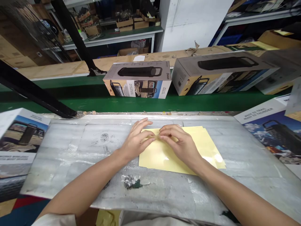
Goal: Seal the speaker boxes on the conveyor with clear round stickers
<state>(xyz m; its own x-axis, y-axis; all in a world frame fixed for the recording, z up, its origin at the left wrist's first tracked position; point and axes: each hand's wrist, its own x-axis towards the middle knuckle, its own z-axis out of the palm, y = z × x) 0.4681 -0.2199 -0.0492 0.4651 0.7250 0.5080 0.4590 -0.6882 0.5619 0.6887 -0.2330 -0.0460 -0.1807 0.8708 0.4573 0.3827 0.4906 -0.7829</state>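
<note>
A small stack of glossy yellow sheets (162, 158) lies on the worktable in front of me. My left hand (138, 139) is at the stack's upper left, its thumb and index finger pinched together while the other fingers stretch away. Close beside it, my right hand (180, 142) rests over the sheets, thumb and index fingertips also pinched. The two pinches nearly meet above the top edge of the stack. Whatever lies between the fingertips is too small or too clear to make out.
Printed speaker boxes (138, 80) stand in a row on the green belt (94, 100) beyond the table. More boxes flank me at left (23, 135) and right (275, 125). Torn plastic covers the worktable (77, 169). A black post (35, 91) slants at the left.
</note>
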